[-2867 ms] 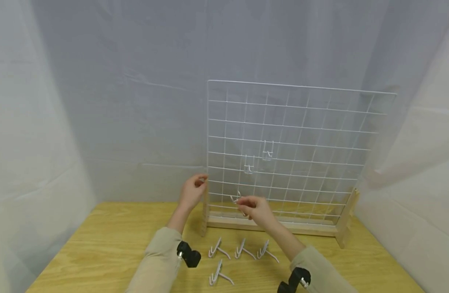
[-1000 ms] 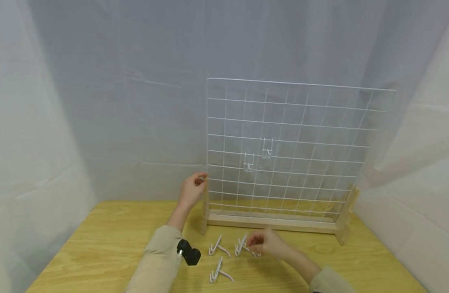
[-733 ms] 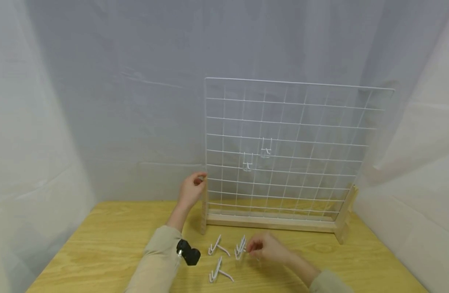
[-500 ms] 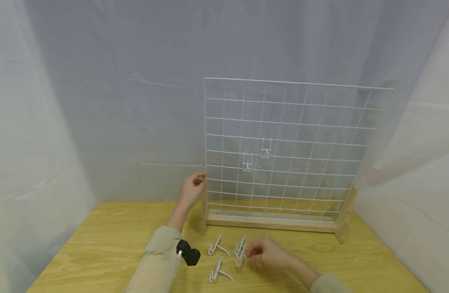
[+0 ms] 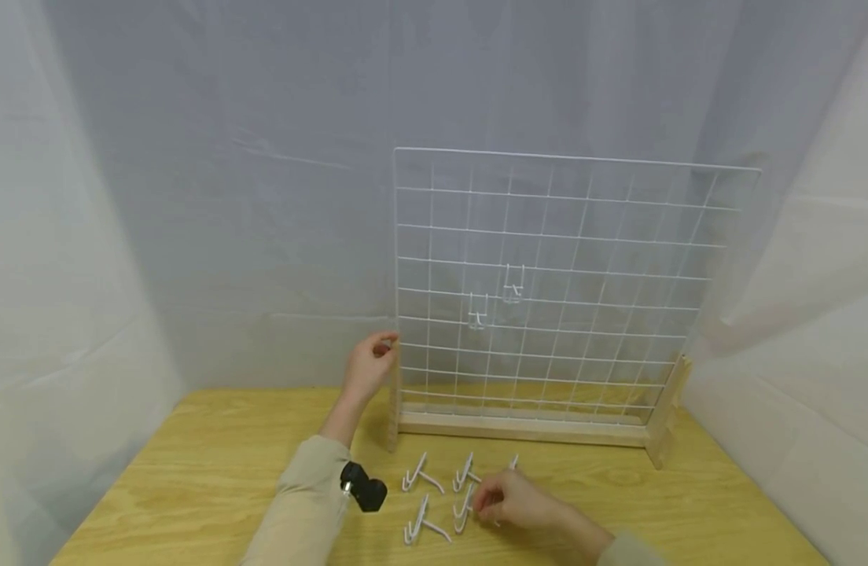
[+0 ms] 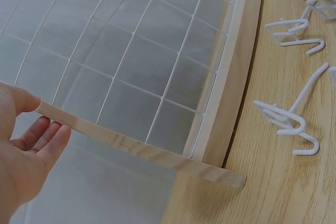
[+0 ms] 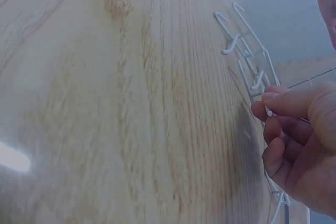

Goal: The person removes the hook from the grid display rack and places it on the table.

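A white wire grid panel (image 5: 590, 236) stands upright in a wooden frame (image 5: 522, 430) on the table. My left hand (image 5: 366, 371) grips the frame's left post (image 6: 142, 149), thumb on one side and fingers on the other (image 6: 44, 142). Low on the table my right hand (image 5: 510, 505) pinches a white wire hook (image 5: 464, 511) between thumb and fingertips (image 7: 273, 106). Other loose hooks lie beside it (image 5: 421, 475), (image 5: 465, 470), (image 5: 423, 525). Two hooks hang on the grid (image 5: 478, 314), (image 5: 513, 288).
The wooden table (image 5: 215, 479) has bare board to the left and right of the hooks. White fabric walls (image 5: 87, 236) close in on all sides. A black wrist camera (image 5: 365, 489) sits on my left sleeve. Loose hooks lie near the frame's base (image 6: 290, 124).
My right hand has come down from the grid's lower rows to the table with a hook, then slid a little toward me. The left hand has stayed on the post.
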### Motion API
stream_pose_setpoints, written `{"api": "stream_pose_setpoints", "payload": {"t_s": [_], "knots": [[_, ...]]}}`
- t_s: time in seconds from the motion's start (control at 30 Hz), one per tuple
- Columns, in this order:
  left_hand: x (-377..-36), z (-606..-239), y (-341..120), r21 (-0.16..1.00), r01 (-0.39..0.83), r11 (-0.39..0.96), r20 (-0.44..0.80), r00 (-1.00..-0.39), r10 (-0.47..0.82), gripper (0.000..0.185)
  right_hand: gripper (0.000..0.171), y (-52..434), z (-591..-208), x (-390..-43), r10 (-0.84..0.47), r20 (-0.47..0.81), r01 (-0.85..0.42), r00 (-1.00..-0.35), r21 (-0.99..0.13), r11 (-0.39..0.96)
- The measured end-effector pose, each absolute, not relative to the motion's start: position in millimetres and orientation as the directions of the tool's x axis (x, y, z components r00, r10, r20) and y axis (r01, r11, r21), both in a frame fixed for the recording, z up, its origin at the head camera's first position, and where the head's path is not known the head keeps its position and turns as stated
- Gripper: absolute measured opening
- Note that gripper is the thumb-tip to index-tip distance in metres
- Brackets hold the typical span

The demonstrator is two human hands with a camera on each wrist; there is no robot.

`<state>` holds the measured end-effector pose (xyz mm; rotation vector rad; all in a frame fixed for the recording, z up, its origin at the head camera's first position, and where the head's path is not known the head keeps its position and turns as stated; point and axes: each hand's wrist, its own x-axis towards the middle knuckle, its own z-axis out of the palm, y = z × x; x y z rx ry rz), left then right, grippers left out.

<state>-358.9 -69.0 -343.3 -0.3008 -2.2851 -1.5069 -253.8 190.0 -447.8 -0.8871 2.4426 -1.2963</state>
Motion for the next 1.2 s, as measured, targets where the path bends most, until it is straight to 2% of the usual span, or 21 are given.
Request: {"api": "stream_pose_setpoints", "payload": {"t_s": [0.7, 1.2], "knots": [[-359.7, -343.5, -70.1, 0.823, 0.397, 0.407, 0.446, -0.895, -0.029, 0.028, 0.008, 187.2, -456.8, -248.6, -0.599, 0.025, -0.309, -0.801, -0.873, 0.378], [-360.6, -342.9, -70.3, 0.832, 0.388, 0.398, 0.433, -0.901, -0.026, 0.029, 0.010, 186.7, -460.4, -248.4, -0.588, 0.050, -0.332, -0.808, -0.862, 0.382]]}}
